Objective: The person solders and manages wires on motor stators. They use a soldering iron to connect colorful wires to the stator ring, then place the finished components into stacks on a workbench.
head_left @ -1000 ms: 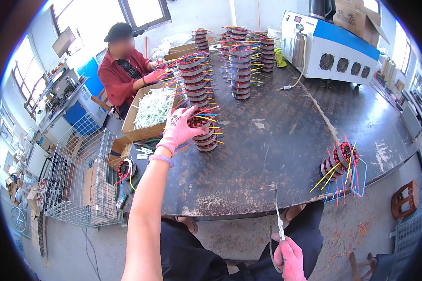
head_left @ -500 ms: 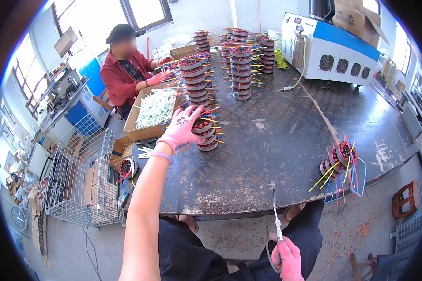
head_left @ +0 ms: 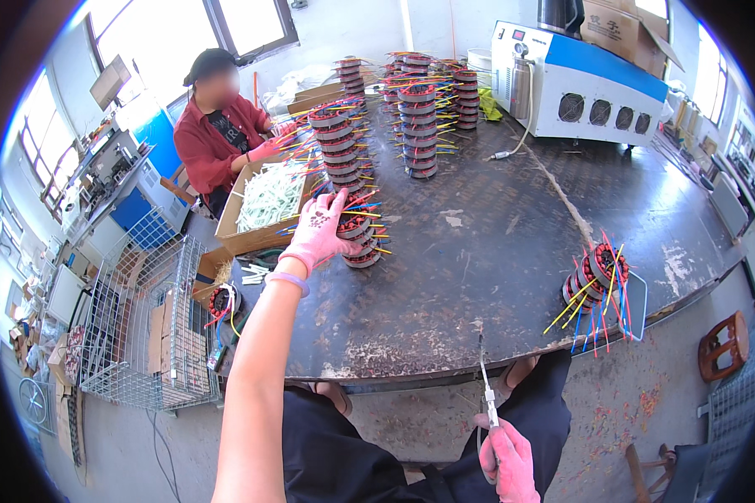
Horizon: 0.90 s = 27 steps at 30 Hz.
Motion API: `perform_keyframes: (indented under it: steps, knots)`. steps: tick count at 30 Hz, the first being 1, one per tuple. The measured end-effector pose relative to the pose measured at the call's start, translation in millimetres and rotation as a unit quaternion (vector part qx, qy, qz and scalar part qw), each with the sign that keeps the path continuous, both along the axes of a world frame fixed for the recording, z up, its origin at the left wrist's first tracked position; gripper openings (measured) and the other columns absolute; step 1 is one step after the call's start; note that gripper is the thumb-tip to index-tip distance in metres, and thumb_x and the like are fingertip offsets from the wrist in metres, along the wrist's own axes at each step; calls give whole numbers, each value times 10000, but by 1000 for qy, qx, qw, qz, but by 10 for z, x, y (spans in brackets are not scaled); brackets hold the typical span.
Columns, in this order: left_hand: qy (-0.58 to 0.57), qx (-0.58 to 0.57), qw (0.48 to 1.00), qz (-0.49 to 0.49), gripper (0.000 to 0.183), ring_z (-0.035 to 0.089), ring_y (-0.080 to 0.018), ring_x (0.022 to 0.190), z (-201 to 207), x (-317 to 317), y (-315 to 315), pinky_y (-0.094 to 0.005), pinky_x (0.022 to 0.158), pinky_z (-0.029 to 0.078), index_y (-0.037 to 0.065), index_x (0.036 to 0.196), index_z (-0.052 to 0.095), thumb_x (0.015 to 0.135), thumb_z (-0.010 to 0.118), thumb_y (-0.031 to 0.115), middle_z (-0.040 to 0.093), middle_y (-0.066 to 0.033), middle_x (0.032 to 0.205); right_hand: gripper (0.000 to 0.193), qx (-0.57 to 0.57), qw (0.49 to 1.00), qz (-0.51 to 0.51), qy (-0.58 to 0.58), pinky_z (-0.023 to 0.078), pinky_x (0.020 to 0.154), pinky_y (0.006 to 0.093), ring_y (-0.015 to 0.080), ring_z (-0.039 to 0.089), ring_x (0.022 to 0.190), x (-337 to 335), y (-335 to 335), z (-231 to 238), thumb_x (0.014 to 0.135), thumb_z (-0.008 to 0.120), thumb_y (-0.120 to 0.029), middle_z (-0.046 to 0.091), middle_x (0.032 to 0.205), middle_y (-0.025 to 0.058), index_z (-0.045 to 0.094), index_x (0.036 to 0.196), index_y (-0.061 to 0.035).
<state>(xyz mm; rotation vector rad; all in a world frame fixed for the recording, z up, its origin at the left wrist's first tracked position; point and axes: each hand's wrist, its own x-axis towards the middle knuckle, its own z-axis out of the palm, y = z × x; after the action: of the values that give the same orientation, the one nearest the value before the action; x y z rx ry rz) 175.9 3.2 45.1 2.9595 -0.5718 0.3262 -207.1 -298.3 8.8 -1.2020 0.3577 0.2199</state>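
My left hand (head_left: pixel 317 234), in a pink glove, reaches out over the table and curls around the top of a short stack of wound stators (head_left: pixel 361 252), which stands in front of a taller stack. Red, yellow and blue wire leads stick out from them. Low in front of me, near the table's front edge, my right hand (head_left: pixel 510 461), also gloved in pink, is closed on a slim metal tool (head_left: pixel 490 404) with a long thin tip and a cord. The tip points up over the table edge.
Tall stator stacks (head_left: pixel 418 130) rise at the back. Tilted stators (head_left: pixel 596 277) lie near the right edge. A box of pale tubes (head_left: pixel 270 199) stands at the left, by a co-worker (head_left: pixel 218 138) handling leads. A white-and-blue machine (head_left: pixel 575 84) sits at the back right.
The whole view has shifted slightly. My left hand stays on the short stack and my right hand keeps the tool. The co-worker's hands have moved a little among the leads.
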Motion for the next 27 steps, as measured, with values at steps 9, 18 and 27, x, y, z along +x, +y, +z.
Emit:
perform_keyframes:
  steps: [9, 18, 27]
  knots:
    - [92, -21, 995, -12, 1278, 430, -417, 1328, 182, 44, -39, -429, 1125, 353, 88, 1548, 241, 536, 893, 514, 448, -242, 1423, 382, -46, 998, -19, -29, 206, 394, 205, 32, 298, 442, -33, 10, -24, 1044, 469, -346, 405, 594, -63, 600, 1226, -36]
    - [74, -7, 997, 11, 1286, 454, -414, 1300, 215, 9, -31, -428, 1111, 364, 67, 1552, 206, 551, 897, 484, 462, -246, 1392, 446, -11, 999, -6, 40, 231, 413, 190, 18, 326, 436, -26, -46, 114, 1039, 491, -317, 477, 594, -46, 528, 1323, 25]
    - [-44, -173, 952, -247, 262, 654, -286, 1033, -385, -809, -1163, -376, 894, 534, 100, 1116, 670, 869, 707, 178, 661, -91, 1113, 433, 28, 997, -50, 48, 221, 414, 196, 22, 329, 463, -86, -297, 64, 1033, 504, -303, 466, 601, -43, 532, 1326, 15]
